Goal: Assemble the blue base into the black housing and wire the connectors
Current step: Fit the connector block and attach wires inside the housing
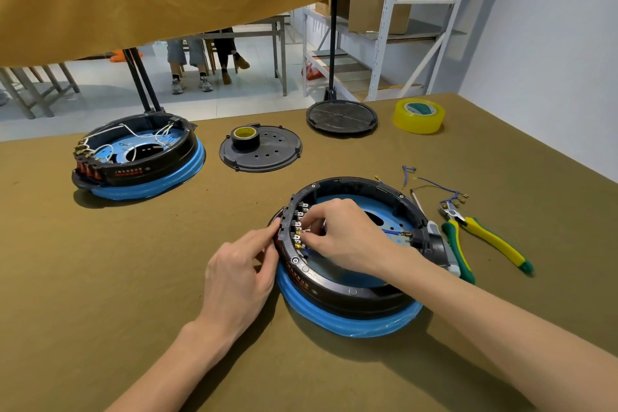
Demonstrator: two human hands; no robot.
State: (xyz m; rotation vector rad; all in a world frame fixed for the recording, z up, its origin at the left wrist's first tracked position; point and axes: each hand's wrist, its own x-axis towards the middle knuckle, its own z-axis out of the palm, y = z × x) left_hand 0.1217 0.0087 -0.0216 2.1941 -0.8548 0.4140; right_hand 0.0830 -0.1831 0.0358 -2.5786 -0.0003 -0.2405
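The right hand (347, 237) reaches over the rim into the round black plastic housing (351, 298); its fingertips (309, 235) are closed in a fine pinch grip at the row of small brass-coloured terminal connectors (298, 237) on the inner wall, apparently on a thin blue wire end, though the pinched item is too small to confirm. The left hand (240, 273) is set against the outside of the same wall, thumb and fingers curled onto the rim, probably to brace the housing against the push of the connector. The housing is seated on the glossy blue plastic base (351, 324), whose rounded lip shows below it, near the middle of the desk (167, 278), which is covered in matte olive cloth. Loose blue wires with metal lugs (444, 189) and green-and-yellow-handled pliers (481, 237) are laid just to the right, within reach. Farther back are seen a second black-and-blue assembly with white wires (137, 157), a perforated black disc cover (261, 150) carrying a black tape roll (245, 137), a ribbed black disc (341, 117) and a translucent yellow tape roll (418, 115).
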